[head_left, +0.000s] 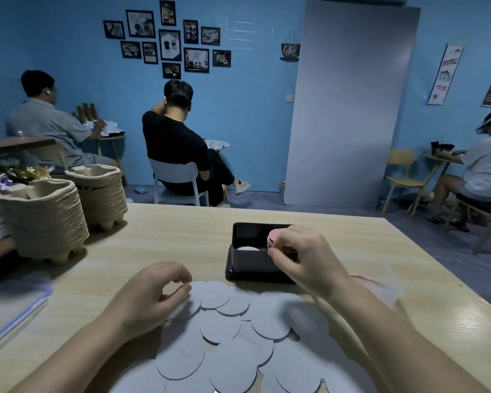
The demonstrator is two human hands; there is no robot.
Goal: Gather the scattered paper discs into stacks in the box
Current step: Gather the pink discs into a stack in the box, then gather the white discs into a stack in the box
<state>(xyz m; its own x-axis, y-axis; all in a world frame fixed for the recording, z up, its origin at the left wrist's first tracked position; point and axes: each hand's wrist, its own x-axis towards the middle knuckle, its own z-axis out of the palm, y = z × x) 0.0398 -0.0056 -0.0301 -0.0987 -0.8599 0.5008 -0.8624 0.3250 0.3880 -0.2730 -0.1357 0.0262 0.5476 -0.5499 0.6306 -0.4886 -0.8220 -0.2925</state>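
- Nearest, a loose spread of overlapping pale discs [233,336] is seen lying on the wooden table [167,236], close to its front edge.
- At the spread's upper-left rim the left hand [150,299] is held with curled fingers, and the edge of one pale disc is pinched between thumb and forefinger.
- A clear plastic bag [9,304] is laid flat by the table's left edge.
- To the right, a clear sheet [386,282] with something pinkish beneath it is partly hidden by the right forearm.
- Just beyond the spread a dark box [253,262] is set upright, open at the top, with a white disc [247,248] lying in its left part.
- Over the box's right part, a small stack of pink discs [272,236] is gripped at rim level by the curled fingers and thumb of the right hand [301,259]. Whether the stack rests on anything cannot be told.
- Farther left, two tall stacks of pulp trays [48,217] are stood side by side.
- Beyond the table, three seated people are seen at small tables before a blue wall [68,38] hung with framed pictures [169,45], and a grey board [349,109] is leaned against it.
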